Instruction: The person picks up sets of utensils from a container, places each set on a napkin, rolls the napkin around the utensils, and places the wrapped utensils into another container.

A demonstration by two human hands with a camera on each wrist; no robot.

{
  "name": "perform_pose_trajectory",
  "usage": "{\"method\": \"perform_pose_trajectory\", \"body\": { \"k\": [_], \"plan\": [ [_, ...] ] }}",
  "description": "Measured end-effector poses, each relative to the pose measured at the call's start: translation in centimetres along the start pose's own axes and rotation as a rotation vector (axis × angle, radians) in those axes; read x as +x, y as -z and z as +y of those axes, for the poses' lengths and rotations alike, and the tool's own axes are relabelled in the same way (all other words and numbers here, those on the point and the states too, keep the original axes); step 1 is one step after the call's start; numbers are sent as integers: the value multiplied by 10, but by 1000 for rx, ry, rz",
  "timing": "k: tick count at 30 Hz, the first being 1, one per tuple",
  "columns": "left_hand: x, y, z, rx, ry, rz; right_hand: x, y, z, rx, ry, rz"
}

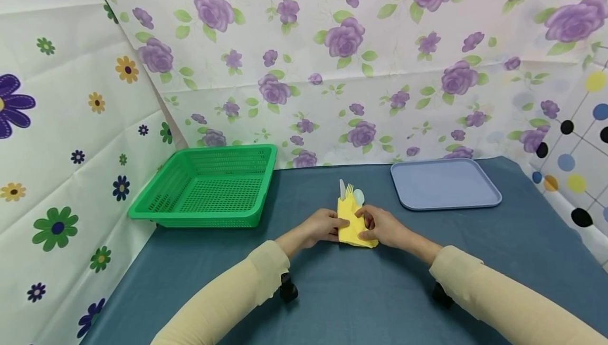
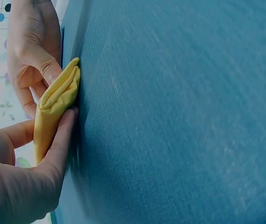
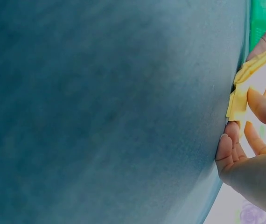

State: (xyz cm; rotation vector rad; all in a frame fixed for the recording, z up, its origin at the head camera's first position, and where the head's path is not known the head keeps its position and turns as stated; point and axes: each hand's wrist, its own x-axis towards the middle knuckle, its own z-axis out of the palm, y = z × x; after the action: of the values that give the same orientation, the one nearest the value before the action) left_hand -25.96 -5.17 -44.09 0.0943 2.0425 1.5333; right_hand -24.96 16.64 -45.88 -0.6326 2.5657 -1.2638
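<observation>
A folded yellow cloth napkin (image 1: 349, 223) wraps the lower part of a knife (image 1: 342, 189), a yellow fork (image 1: 349, 189) and a pale spoon (image 1: 359, 197), whose tops stick out at its far end. My left hand (image 1: 322, 227) grips the napkin's left side, thumb on top and fingers beneath, as the left wrist view also shows. On the other side, my right hand (image 1: 386, 228) pinches the napkin's right edge near its lower corner. Layered folds of the napkin (image 2: 58, 100) face the left wrist camera, close over the blue-covered table (image 2: 170, 116).
A green plastic basket (image 1: 263, 197) stands at the back left of the table. Toward the back right lies a blue-grey tray (image 1: 446, 184). Flower-patterned cloth (image 1: 323, 92) hangs behind the table, with more patterned cloth at both sides.
</observation>
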Motion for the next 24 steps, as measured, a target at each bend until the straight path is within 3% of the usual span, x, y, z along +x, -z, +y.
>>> {"method": "perform_pose_trajectory", "body": {
  "k": [12, 24],
  "plan": [
    [1, -7, -4, -128, -58, -49, -3, 1, 1, 8, 20, 46],
    [-1, -11, -3, -243, -157, -16, -1, 0, -11, -27, 61, 153]
  ]
}}
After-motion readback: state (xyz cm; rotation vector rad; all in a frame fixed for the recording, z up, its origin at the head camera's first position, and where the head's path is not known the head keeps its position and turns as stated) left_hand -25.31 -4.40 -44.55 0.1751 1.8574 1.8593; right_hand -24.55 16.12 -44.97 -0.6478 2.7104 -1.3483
